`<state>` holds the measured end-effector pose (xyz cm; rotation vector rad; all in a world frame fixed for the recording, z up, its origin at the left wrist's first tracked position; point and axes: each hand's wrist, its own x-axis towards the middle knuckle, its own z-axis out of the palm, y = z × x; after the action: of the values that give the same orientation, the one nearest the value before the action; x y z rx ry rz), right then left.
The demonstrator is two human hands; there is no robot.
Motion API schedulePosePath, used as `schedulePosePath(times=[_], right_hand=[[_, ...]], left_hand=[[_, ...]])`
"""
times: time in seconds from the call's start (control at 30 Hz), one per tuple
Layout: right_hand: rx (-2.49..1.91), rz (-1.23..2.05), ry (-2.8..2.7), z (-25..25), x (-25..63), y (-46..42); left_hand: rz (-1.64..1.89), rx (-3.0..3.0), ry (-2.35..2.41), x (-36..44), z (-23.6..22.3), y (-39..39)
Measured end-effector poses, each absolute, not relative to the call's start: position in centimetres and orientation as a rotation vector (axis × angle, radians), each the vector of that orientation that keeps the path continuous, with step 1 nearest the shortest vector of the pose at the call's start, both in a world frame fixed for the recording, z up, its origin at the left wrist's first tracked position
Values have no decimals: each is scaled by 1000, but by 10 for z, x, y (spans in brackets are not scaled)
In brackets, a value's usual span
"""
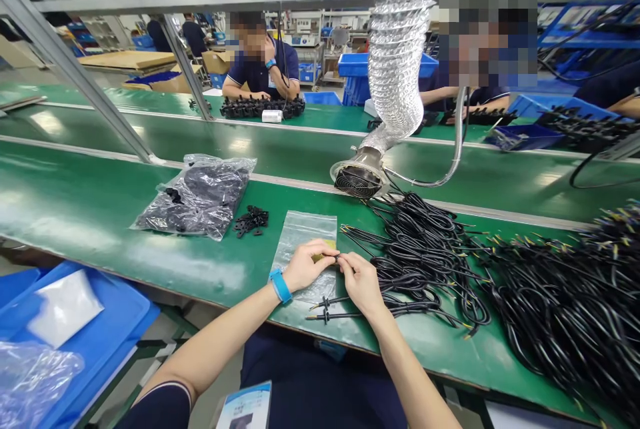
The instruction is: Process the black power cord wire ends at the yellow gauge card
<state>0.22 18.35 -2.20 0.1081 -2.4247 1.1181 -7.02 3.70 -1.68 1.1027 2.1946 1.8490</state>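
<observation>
Just hands [336,268] near table edge [210,297]

I see my left hand [306,266] and right hand [361,280] meeting fingertip to fingertip, pinching a thin black cable end [338,257] above a clear plastic bag [300,232] on the green surface [100,216]. A heap of black cables [425,249] lies just right.

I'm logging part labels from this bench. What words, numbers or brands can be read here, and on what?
None can be read.
Badge card at the person's waist: print too blurred.
Yellow label inside the clear zip bag, by the left hand and right hand: too small to read.
</observation>
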Motion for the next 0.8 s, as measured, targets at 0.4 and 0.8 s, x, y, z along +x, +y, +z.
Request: schedulePosePath(times=[0.4,0.8], right_hand=[[75,834,-2724,14,-11,238],[112,563,-2617,-3,-35,220]], left_hand=[[1296,1476,2487,-34,19,25],[797,1612,2787,15,-15,23]])
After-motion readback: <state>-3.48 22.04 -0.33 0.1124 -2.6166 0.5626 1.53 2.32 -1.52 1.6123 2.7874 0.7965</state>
